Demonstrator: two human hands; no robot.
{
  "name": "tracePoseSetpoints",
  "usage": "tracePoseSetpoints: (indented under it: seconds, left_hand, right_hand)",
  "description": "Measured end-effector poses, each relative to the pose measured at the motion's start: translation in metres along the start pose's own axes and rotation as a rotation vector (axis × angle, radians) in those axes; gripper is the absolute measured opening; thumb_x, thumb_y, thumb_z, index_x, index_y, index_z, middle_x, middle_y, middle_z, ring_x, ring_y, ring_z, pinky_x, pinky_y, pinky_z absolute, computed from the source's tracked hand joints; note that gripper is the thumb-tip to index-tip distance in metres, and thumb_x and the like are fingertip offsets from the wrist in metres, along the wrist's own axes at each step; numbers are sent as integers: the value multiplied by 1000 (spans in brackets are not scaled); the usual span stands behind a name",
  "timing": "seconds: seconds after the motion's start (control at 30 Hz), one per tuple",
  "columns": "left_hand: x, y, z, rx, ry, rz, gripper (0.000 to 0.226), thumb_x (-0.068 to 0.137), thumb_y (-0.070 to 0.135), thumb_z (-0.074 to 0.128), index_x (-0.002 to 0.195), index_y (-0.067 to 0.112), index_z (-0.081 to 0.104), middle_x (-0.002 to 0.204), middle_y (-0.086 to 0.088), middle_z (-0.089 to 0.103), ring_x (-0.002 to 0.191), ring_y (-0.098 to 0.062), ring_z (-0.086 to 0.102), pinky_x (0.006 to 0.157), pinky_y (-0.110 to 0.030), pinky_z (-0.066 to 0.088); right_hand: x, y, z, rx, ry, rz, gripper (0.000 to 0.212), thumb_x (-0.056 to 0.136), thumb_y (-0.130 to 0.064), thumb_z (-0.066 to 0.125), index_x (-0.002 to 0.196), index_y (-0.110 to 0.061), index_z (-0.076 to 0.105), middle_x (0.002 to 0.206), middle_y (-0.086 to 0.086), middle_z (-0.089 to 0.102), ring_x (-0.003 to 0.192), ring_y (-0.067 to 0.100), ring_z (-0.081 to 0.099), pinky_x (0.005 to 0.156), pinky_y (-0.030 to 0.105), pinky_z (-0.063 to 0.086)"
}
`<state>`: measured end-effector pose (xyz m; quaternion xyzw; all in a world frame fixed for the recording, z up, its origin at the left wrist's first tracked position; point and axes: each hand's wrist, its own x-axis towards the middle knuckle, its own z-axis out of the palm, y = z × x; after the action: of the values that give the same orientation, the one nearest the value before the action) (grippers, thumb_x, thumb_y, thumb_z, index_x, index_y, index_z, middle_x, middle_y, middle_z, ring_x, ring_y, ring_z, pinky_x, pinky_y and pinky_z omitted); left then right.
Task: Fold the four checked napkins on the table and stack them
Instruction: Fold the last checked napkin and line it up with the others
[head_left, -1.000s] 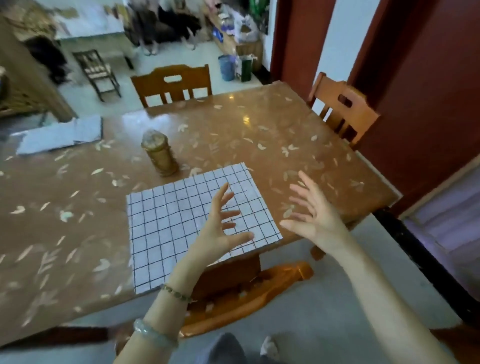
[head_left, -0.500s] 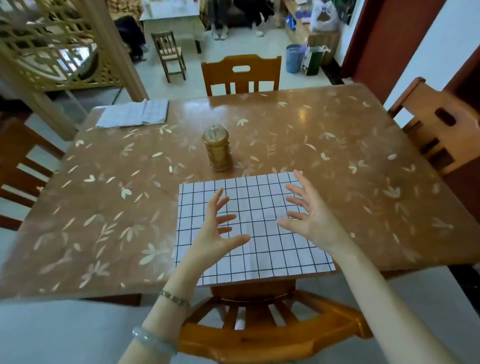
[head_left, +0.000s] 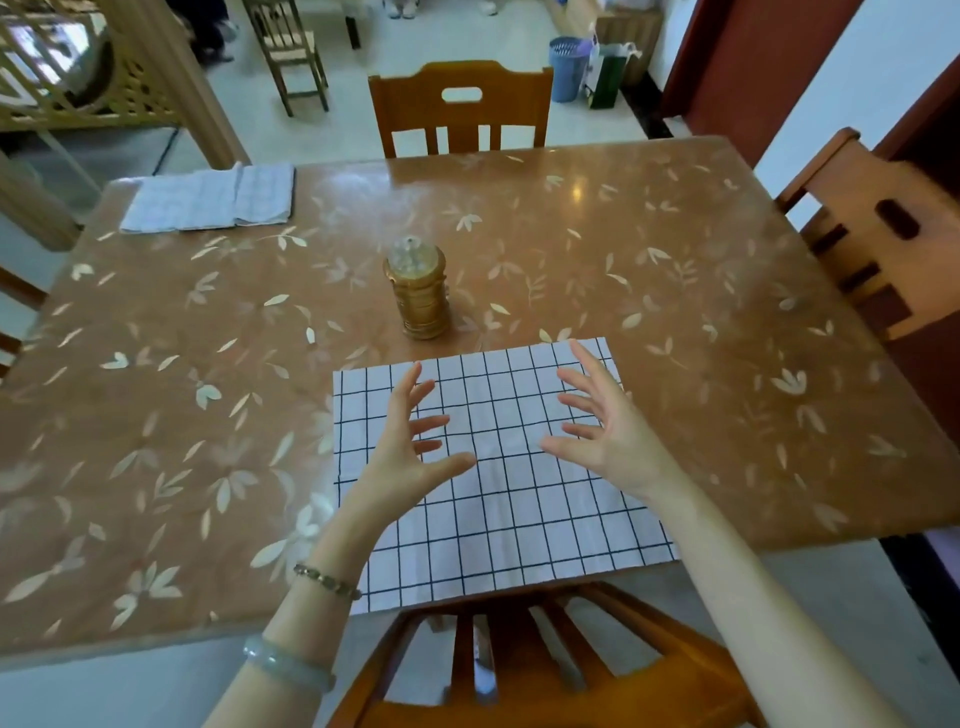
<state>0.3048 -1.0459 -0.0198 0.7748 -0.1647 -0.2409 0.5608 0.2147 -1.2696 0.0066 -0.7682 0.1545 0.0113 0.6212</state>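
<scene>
Two hands, left, right, splayed, empty, over napkin; jar beyond; napkin pile far-left.

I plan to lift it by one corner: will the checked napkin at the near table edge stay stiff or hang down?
The checked napkin is probably floppy: it lies thin and flat with faint creases, so a lifted corner should droop. It may slide easily, since the table looks glossy.
</scene>
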Motion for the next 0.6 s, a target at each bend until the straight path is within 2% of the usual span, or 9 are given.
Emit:
tracePoseSetpoints:
  seconds: [0.23,0.33,0.47,0.53,0.6]
  left_hand:
    - [30,-15,-2,35,62,-47,105,77,14,80,149,38,8,145,14,29,118,-6,51,96,-27,45]
    - [53,-36,-16,113,161,-132,97,79,16,78,152,25,14,144,9,30,122,-11,43,100,-29,39]
    - [92,-83,-51,223,366,-283,79,84,20,74,148,11,29,147,-8,37,132,-25,39,109,-43,35]
    - [107,-103,-64,288,416,-372,75,85,24,72,146,7,32,147,-13,39,134,-30,38,110,-45,34]
    - [121,-121,-72,343,454,-428,72,85,30,70,144,5,36,145,-15,42,133,-32,39,109,-46,34]
  right_hand:
    - [38,18,-13,-11,-63,33,97,75,-9,78,147,-40,19,141,-9,39,125,6,44,98,29,45]
    - [67,33,-27,-80,-20,43,87,78,-10,76,144,-39,28,138,-8,41,123,8,45,95,27,45]
    - [118,70,-56,-213,87,117,70,81,-6,71,140,-25,40,140,-1,41,125,16,43,90,28,44]
    - [141,92,-69,-294,119,174,65,82,-7,69,139,-21,43,140,3,41,127,20,42,94,32,44]
    - [162,110,-78,-406,154,223,62,83,-9,66,140,-17,43,139,6,42,129,24,42,104,40,40]
